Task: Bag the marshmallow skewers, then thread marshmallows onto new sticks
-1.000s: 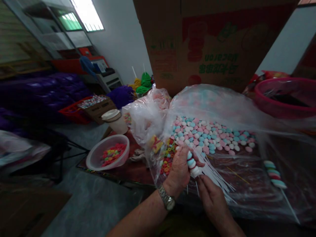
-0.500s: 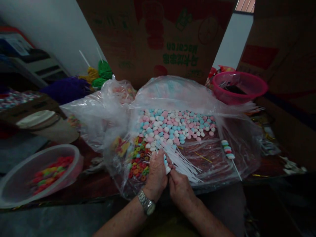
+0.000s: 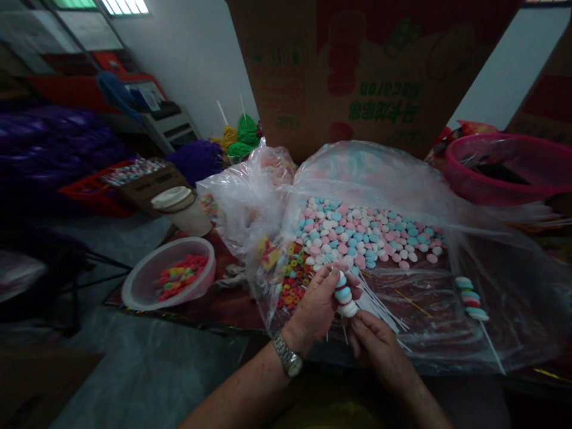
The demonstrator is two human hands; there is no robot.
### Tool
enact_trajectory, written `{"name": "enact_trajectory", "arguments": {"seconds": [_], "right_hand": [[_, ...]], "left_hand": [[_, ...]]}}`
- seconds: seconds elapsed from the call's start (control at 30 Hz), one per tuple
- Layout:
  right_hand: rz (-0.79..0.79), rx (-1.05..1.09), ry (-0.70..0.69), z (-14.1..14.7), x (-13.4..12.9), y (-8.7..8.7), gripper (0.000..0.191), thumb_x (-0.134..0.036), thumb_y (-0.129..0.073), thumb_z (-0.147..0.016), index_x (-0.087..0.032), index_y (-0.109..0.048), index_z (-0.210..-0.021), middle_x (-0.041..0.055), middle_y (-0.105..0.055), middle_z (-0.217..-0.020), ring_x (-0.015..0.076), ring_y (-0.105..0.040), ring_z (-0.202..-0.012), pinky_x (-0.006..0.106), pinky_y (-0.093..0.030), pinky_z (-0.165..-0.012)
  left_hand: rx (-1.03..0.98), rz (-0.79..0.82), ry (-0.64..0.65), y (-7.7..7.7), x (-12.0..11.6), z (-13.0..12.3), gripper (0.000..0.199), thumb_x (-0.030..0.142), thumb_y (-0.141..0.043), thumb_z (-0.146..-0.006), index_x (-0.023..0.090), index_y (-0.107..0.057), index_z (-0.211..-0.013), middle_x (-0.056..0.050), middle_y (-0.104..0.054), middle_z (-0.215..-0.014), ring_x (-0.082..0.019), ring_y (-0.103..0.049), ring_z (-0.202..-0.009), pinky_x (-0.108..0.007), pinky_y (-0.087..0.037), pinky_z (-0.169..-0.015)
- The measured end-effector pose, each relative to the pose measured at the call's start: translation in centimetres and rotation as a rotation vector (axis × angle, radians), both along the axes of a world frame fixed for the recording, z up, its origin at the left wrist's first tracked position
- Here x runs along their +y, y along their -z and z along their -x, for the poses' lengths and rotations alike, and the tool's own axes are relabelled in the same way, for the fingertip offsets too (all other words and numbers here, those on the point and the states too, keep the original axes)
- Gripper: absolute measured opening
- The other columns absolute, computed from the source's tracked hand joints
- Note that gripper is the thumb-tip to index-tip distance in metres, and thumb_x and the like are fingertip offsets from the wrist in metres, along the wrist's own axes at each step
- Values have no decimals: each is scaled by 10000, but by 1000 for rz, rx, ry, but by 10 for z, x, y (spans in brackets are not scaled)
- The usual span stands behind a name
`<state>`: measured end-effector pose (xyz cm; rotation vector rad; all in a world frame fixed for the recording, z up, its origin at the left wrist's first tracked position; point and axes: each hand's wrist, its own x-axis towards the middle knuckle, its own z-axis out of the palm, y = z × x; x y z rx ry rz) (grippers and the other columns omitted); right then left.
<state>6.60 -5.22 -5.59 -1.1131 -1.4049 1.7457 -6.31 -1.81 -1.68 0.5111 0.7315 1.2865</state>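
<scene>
Left fingers (image 3: 326,280) closed round a candy stick (image 3: 343,293), pastel discs threaded on, held over the plastic bag (image 3: 370,170), loose discs (image 3: 366,232) within easy reach; right fingers (image 3: 360,328) curled just below, grip unclear.

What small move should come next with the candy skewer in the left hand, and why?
Probably the right hand should add one more candy from the pile. The skewer in the left hand seems to carry fewer candies than the finished skewer nearby, though fingers partly hide it.
</scene>
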Motion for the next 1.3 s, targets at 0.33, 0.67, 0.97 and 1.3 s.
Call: {"name": "enact_trajectory", "arguments": {"seconds": [0.33, 0.67, 0.97, 1.3], "right_hand": [[-293, -386, 95, -34, 8, -16, 273, -405, -392, -877, -195, -500, -740, -44, -407, -550, 112, -371, -512, 225, -285, -483], [-196, -214, 16, -8, -8, -12, 307, -430, -400, -887, -196, -587, -954, -51, -402, -513, 109, -347, -462, 225, -297, -453], [-336, -716, 367, -77, 16, -3, 320, -376, -383, -821, -156, -596, -915, 20, -536, -578, 170, -498, -529, 269, -363, -504], [-725, -1582, 319, -93, 44, -19, 256, -213, -379, -857, -152, -623, -804, 146, -596, -938, 295, -502, -931, 395, -355, -747]], "left_hand": [[83, 5, 2, 9, 5, 9, 437, 326, -719, -693, 184, -496, -1041, -39, -629, -912, -141, -614, -777, -281, -464, -735], [-50, 73, -38, 3, 3, -14, 277, 354, -641, -748, 191, -420, -779, 69, -510, -531, -86, -506, -450, -267, -472, -559], [119, 68, -9, 9, -1, 16, 505, 428, -658, -725, 224, -413, -1117, -49, -624, -915, -149, -619, -743, -288, -483, -666], [1261, -313, -50, 30, -8, 43, 148, 287, -529, -806, 162, -609, -815, -26, -607, -759, -145, -561, -705, -256, -436, -661]]}}
